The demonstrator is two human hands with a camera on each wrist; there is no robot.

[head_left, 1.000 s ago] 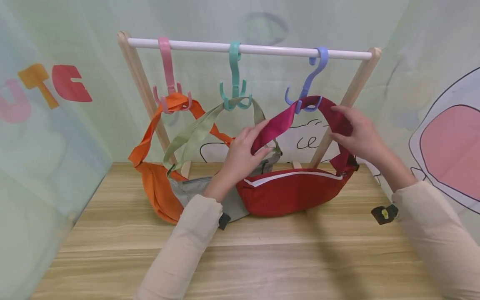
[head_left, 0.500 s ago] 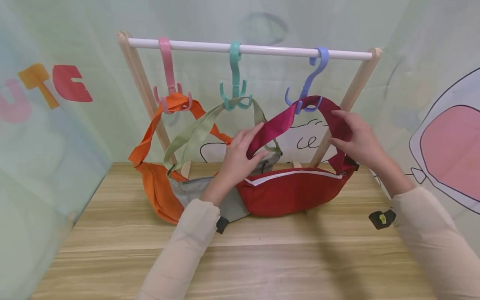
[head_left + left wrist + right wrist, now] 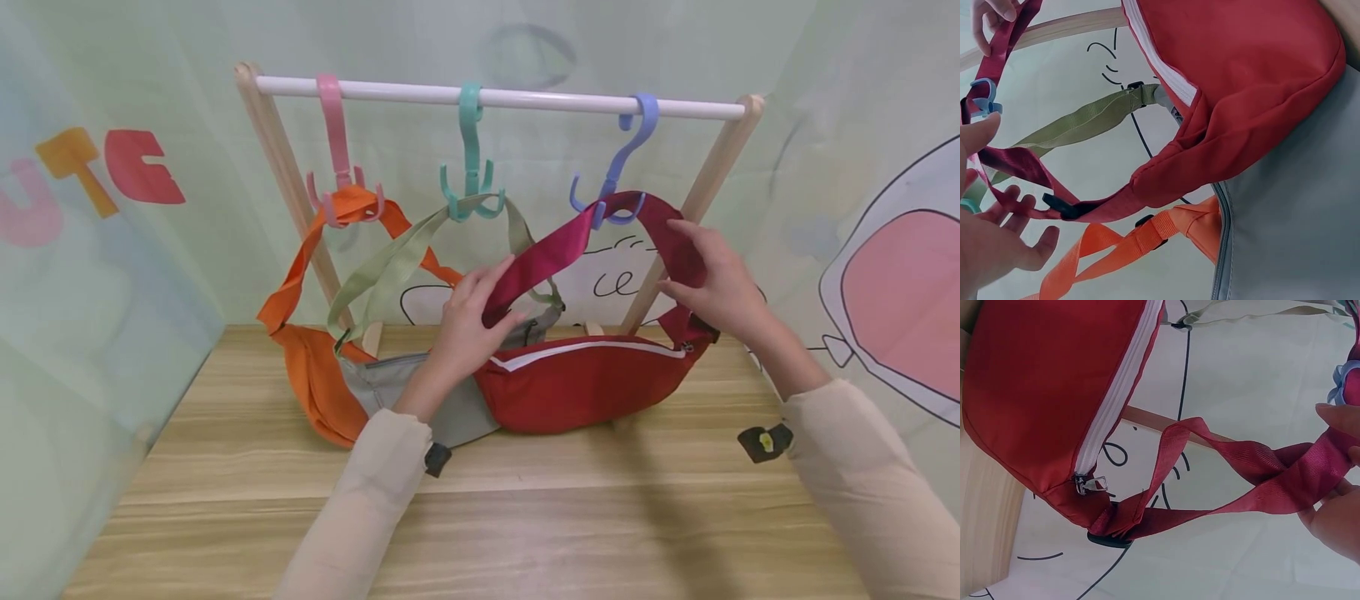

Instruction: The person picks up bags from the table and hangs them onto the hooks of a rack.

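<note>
A red waist pack [image 3: 588, 387] with a white zip rests on the table, its crimson strap [image 3: 553, 252] looped over the blue hook [image 3: 621, 162]. My left hand [image 3: 467, 332] is at the strap's left run, thumb and fingers spread apart. In the left wrist view, the strap's black buckle [image 3: 1060, 205] lies just beyond the fingers of the left hand [image 3: 997, 247]. My right hand [image 3: 726, 285] is around the strap's right run, with index finger and thumb well apart. Strap webbing passes between thumb and fingers of the right hand [image 3: 1341, 515] in the right wrist view.
A white rail [image 3: 547, 99] on a wooden stand [image 3: 708, 183] carries the hooks. From the pink hook [image 3: 335, 133] hangs an orange bag [image 3: 318, 387]; from the green hook [image 3: 470, 137], a grey bag [image 3: 390, 379], partly behind the red pack. All stand on a wooden table [image 3: 517, 517].
My left hand has slid down and left along the strap, its fingertips loosening from it. My right hand has shifted slightly lower. The red waist pack and its loop on the hook stay put.
</note>
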